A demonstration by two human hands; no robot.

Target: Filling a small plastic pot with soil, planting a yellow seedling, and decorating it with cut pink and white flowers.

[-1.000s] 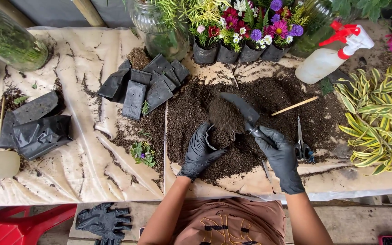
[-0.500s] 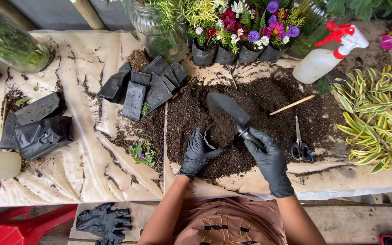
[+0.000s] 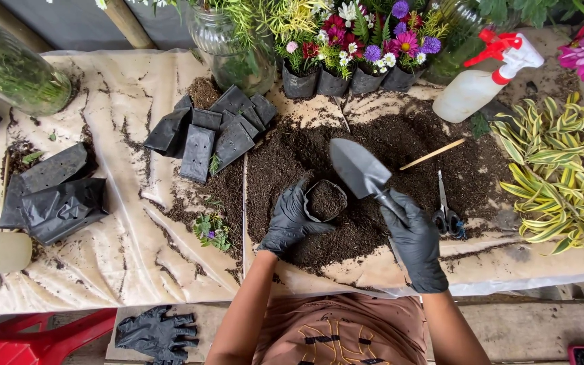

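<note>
Two gloved hands: L hand [image 3: 290, 222] round soil-filled bag [image 3: 325, 201], R hand [image 3: 416, 238] w/ trowel [image 3: 359, 169].

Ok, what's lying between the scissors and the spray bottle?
In the head view, a thin wooden stick lies on loose dark soil between the scissors and the spray bottle; nothing else sits there.

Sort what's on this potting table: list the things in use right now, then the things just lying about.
In use:
left hand
small black grow bag of soil
right hand
grey metal trowel
dark soil heap

Lying about:
white spray bottle
scissors
empty black bags
spare black gloves
</note>
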